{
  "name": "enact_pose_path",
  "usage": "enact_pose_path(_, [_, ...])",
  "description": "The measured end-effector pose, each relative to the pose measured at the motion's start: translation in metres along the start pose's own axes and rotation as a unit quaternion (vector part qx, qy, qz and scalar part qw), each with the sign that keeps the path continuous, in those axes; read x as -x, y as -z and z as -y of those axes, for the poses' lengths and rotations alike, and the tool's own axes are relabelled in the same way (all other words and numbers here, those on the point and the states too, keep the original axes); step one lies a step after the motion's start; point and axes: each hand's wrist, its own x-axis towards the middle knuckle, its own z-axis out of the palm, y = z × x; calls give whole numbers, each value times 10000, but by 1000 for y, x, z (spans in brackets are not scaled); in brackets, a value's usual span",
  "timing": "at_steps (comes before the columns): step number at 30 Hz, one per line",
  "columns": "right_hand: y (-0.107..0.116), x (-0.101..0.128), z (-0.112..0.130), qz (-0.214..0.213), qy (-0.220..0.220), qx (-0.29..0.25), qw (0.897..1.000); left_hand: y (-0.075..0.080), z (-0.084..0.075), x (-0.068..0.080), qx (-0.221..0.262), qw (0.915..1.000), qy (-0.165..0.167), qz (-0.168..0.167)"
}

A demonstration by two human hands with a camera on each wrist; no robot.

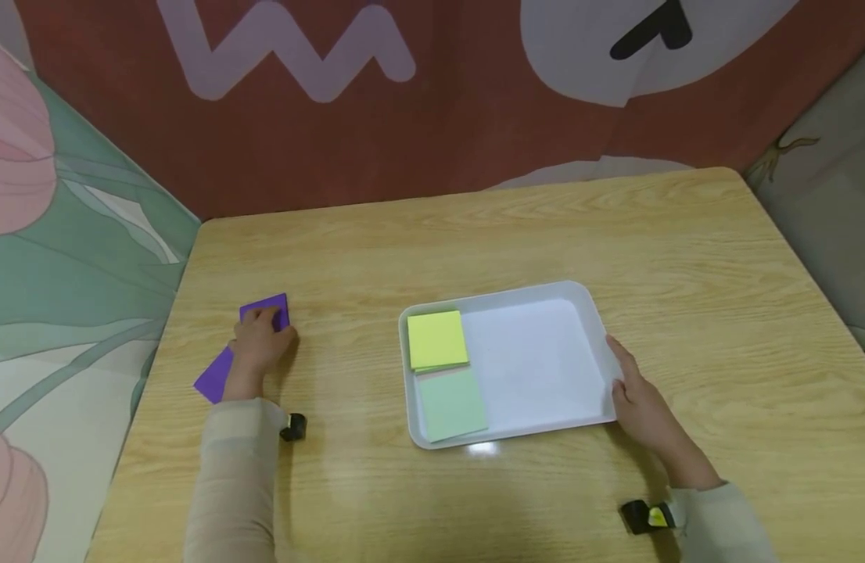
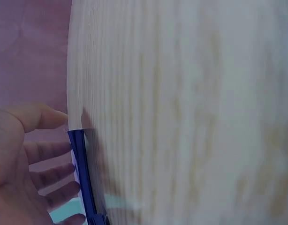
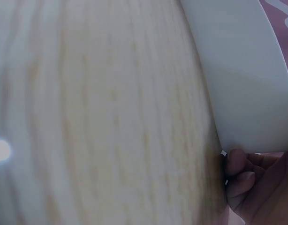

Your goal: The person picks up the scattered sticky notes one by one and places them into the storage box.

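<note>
At the left of the table, my left hand (image 1: 259, 344) reaches over a purple sticky note pad (image 1: 283, 311); in the left wrist view its spread fingers (image 2: 55, 177) meet the pad's side (image 2: 84, 171). A second purple piece (image 1: 214, 377) lies partly hidden under that hand. My right hand (image 1: 644, 407) grips the right end of a white tray (image 1: 594, 313), thumb at the rim; curled fingertips show beside the tray wall (image 3: 247, 89) in the right wrist view. Inside the tray's left end lie a yellow sticky note pad (image 1: 437, 340) and a pale green one (image 1: 452, 405).
The wooden table (image 1: 348, 258) runs back to a red patterned wall (image 1: 461, 133). A patterned wall (image 1: 87, 266) stands along its left side. Small black wrist devices sit by the left cuff (image 1: 293, 427) and the right cuff (image 1: 637, 517).
</note>
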Motion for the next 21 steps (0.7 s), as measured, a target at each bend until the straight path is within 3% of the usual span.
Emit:
enact_pose_path(4, [0,1,1,-1,8,-50,10000,-1,1,-1,0,9998,175,81])
enact_pose_path(10, [-1,2,0,-36,33,-26,10000,-4,2,-4,-106,9993,352,-62])
enact_pose_path(21, [-2,2,0,-90,51,-3,9999,-5,7,-17,-169,9990,411,-48])
